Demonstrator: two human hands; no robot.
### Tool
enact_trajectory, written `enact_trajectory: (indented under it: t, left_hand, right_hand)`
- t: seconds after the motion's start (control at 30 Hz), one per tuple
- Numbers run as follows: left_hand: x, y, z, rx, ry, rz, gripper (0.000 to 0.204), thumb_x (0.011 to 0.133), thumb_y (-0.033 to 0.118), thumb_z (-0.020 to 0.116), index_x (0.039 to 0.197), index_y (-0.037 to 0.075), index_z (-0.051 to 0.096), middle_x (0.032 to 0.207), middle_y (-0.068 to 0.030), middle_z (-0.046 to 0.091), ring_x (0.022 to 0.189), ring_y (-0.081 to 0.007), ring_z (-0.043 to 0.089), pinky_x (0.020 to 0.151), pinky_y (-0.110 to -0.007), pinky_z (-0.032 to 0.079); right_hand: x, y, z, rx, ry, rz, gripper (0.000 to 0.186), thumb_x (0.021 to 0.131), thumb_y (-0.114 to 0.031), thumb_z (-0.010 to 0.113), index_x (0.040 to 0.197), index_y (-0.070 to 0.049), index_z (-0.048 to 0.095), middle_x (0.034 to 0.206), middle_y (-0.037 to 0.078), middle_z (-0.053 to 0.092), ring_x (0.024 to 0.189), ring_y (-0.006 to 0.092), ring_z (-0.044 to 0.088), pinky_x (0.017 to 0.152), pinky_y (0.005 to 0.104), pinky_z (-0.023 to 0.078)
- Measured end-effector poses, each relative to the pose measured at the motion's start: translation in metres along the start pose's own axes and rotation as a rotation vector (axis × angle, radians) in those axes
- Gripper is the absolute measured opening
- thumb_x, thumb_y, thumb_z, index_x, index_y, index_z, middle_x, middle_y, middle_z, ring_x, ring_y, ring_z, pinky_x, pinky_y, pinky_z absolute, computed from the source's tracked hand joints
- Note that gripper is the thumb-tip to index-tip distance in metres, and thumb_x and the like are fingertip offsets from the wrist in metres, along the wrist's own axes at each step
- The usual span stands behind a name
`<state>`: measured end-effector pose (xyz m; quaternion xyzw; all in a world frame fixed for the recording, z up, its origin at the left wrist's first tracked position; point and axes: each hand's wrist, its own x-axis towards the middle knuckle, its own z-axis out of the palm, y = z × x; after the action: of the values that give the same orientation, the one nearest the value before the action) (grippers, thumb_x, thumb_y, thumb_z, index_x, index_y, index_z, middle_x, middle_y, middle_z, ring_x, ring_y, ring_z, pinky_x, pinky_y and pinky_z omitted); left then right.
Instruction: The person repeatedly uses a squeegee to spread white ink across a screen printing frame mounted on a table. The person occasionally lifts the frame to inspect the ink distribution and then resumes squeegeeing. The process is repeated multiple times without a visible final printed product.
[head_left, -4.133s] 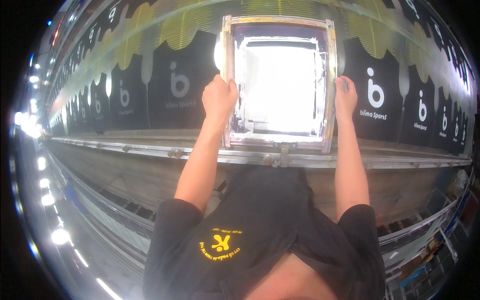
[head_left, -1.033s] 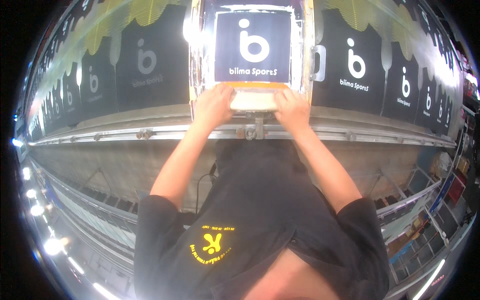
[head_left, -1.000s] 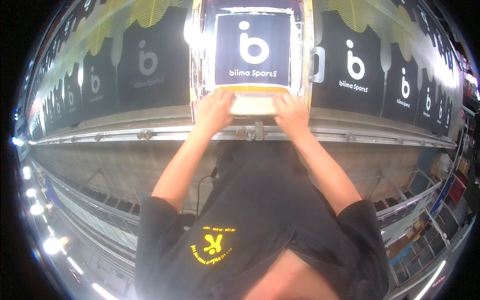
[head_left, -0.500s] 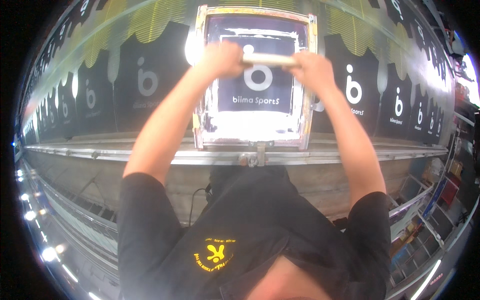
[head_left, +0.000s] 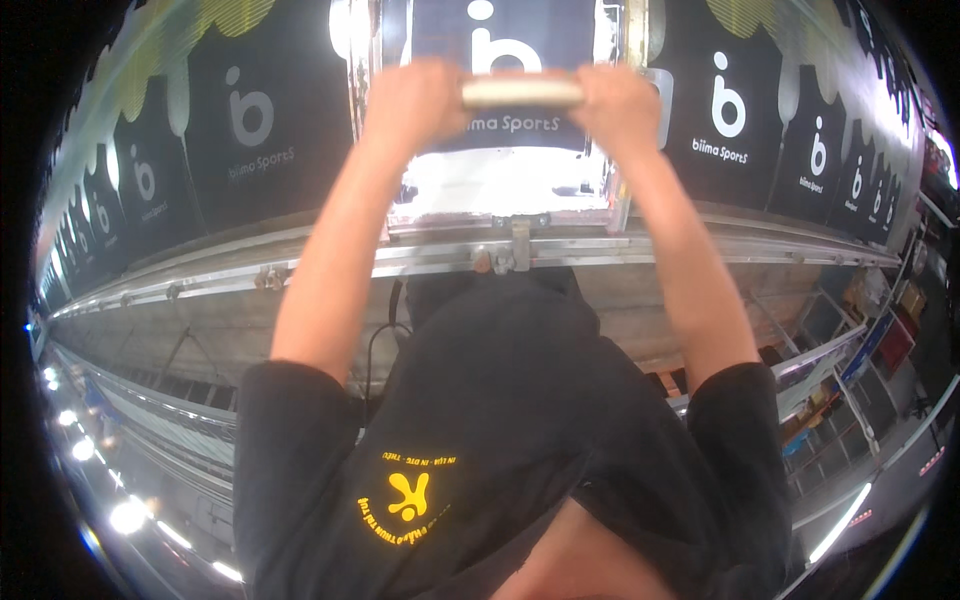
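Both fists are wrapped round the pale handle of a squeegee (head_left: 522, 92), held crosswise over a screen-printing frame (head_left: 382, 190). My left hand (head_left: 418, 105) grips its left end; my right hand (head_left: 622, 110) has the right end. Beneath, through the mesh, shows a dark fabric piece with a white round logo (head_left: 503, 48) and lettering, partly covered by the handle. A broad band of white ink (head_left: 490, 175) lies along the near end of the screen. The squeegee's blade is hidden, so its contact with the mesh cannot be made out.
Dark fabric panels with white logos line the long table on the left (head_left: 245, 120) and right (head_left: 725, 110). A metal rail (head_left: 620, 248) with a clamp (head_left: 520, 245) runs along the near edge. Racks and boxes (head_left: 895, 340) stand at the far right.
Both hands have drawn the squeegee nearer over the screen, from above the logo's loop to just below it. The whole view has shifted, so the frame sits higher in the picture.
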<state>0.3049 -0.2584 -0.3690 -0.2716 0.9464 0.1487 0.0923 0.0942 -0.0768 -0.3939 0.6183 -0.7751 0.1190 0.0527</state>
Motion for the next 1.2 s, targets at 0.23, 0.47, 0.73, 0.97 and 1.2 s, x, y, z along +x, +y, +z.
enact_trajectory:
  t: [0.23, 0.47, 0.73, 0.97, 1.2]
  left_hand:
    - [-0.097, 0.039, 0.016, -0.036, -0.137, -0.016, 0.047, 0.083, 0.061, 0.081, 0.094, 0.015, 0.083, 0.085, -0.0120, 0.077, 0.083, -0.0329, 0.077, 0.074, -0.046, 0.061]
    - [-0.048, 0.021, 0.010, -0.193, -0.413, -0.037, 0.074, 0.068, 0.071, 0.087, 0.105, 0.006, 0.084, 0.094, -0.0168, 0.080, 0.094, -0.0352, 0.077, 0.085, -0.045, 0.061]
    - [0.017, -0.009, -0.052, -0.317, -0.386, 0.161, 0.068, 0.066, 0.062, 0.093, 0.097, 0.002, 0.084, 0.087, -0.0213, 0.079, 0.082, -0.0366, 0.076, 0.079, -0.046, 0.060]
    - [0.134, -0.063, -0.095, -0.123, 0.082, 0.305, 0.053, 0.080, 0.060, 0.083, 0.090, 0.008, 0.079, 0.083, -0.0158, 0.076, 0.085, -0.0386, 0.076, 0.079, -0.051, 0.059]
    - [0.162, -0.072, -0.077, -0.190, -0.005, 0.340, 0.030, 0.091, 0.039, 0.078, 0.110, 0.016, 0.077, 0.100, -0.0117, 0.079, 0.100, -0.0352, 0.075, 0.085, -0.050, 0.058]
  right_hand:
    - [-0.093, -0.058, -0.042, 0.150, -0.124, 0.042, 0.040, 0.072, -0.043, 0.092, 0.082, -0.012, 0.069, 0.077, 0.004, 0.065, 0.075, 0.0270, 0.071, 0.066, 0.0455, 0.057]
    - [-0.042, -0.034, -0.031, 0.253, -0.723, 0.191, 0.065, 0.073, -0.067, 0.088, 0.093, -0.005, 0.079, 0.085, 0.015, 0.077, 0.083, 0.0349, 0.075, 0.076, 0.0453, 0.058]
    - [-0.018, 0.037, -0.041, 0.879, -0.168, 0.589, 0.059, 0.102, -0.058, 0.070, 0.099, 0.001, 0.078, 0.088, 0.010, 0.077, 0.079, 0.0147, 0.068, 0.076, 0.0331, 0.054]
    - [-0.016, 0.092, -0.004, 0.743, 0.176, 1.141, 0.041, 0.104, -0.041, 0.075, 0.101, -0.001, 0.073, 0.081, 0.001, 0.066, 0.071, 0.0089, 0.058, 0.067, 0.0269, 0.049]
    - [0.004, 0.061, -0.025, 1.092, -0.051, 1.214, 0.045, 0.105, -0.033, 0.074, 0.133, 0.001, 0.066, 0.078, -0.004, 0.051, 0.056, 0.0044, 0.040, 0.049, 0.0242, 0.031]
